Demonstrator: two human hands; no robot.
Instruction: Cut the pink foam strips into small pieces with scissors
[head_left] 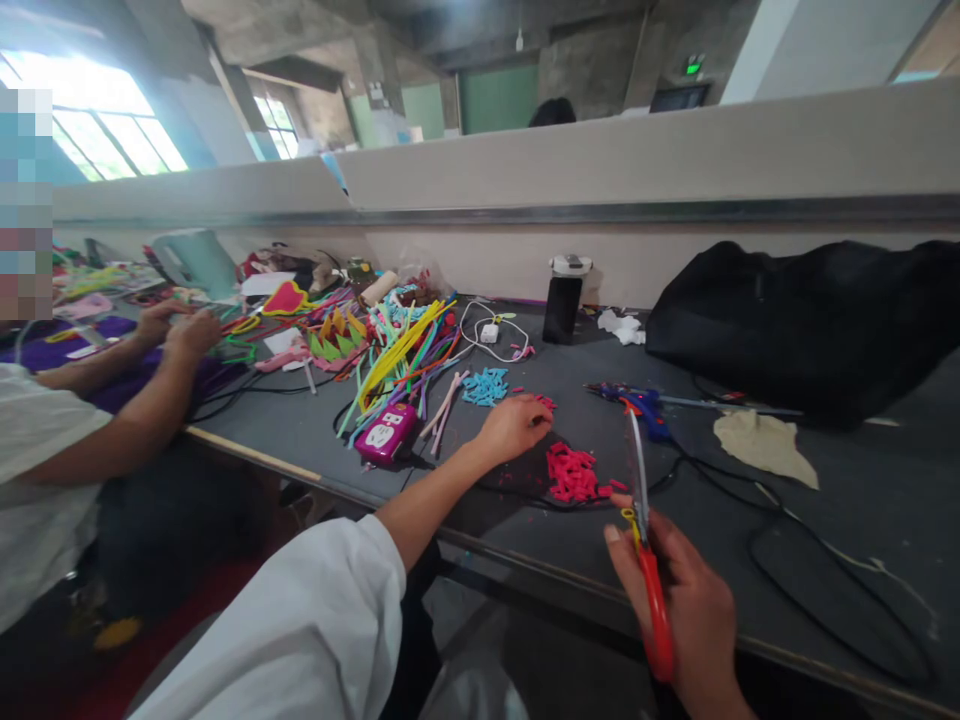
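Note:
My right hand [701, 610] is wrapped around a pair of scissors [655, 610] with red handles, blades pointing up and away from me. Over the table, my left hand [514, 430] has its fingers curled together beside a few small red pieces; what they hold, if anything, is hidden. Between my hands lies a pile of short red pieces [571, 472]. A heap of short blue pieces [485, 386] sits just beyond my left wrist. Past the scissor blades rests a blue glue gun [651, 412] with an orange trigger.
Colourful pipe cleaners [401, 350] and a purple power socket box [386, 433] are left of my arm. A black tumbler [562, 305], a black bag [802, 320] and a beige cloth [765, 443] stand or lie farther back. Cables cross the right side. A co-worker's hands [191, 330] are at left.

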